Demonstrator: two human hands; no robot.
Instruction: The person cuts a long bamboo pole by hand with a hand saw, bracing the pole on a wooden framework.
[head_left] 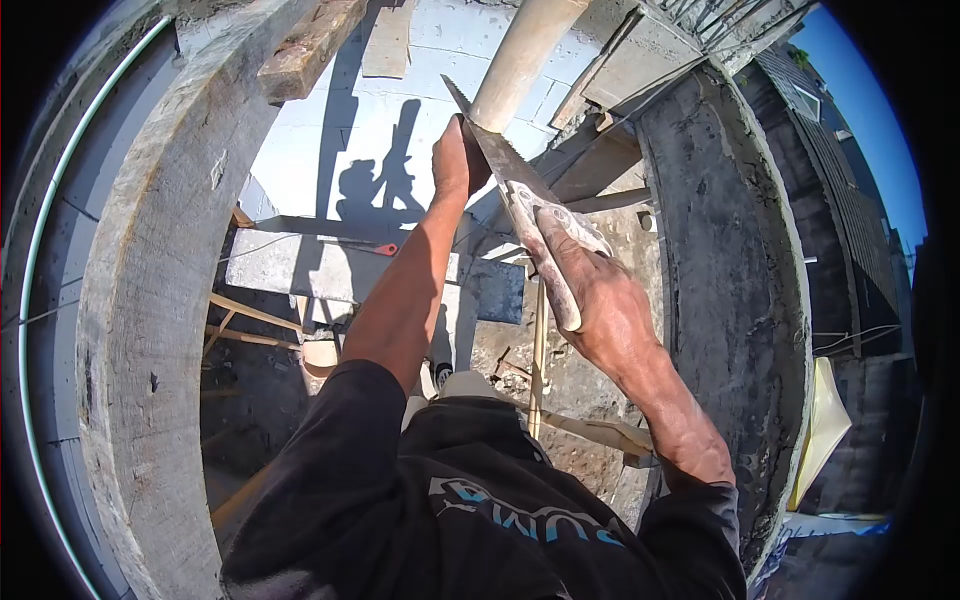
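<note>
My right hand (610,305) is wrapped round the worn, whitish handle of a handsaw (515,165). Its toothed blade points up and away, lying across the near end of a pale round pole, which looks like bamboo (525,55). My left hand (458,160) is closed at that end of the pole, just left of the blade. Part of this grip is hidden behind the saw, but the fingers appear to hold the pole.
A thick wooden beam (150,270) curves along the left, with a short timber piece (310,50) over its top. On the right runs a rough concrete beam (715,250). A red-handled tool (385,249) rests on a grey slab (290,265) below. Thin wooden struts (255,312) stand lower left.
</note>
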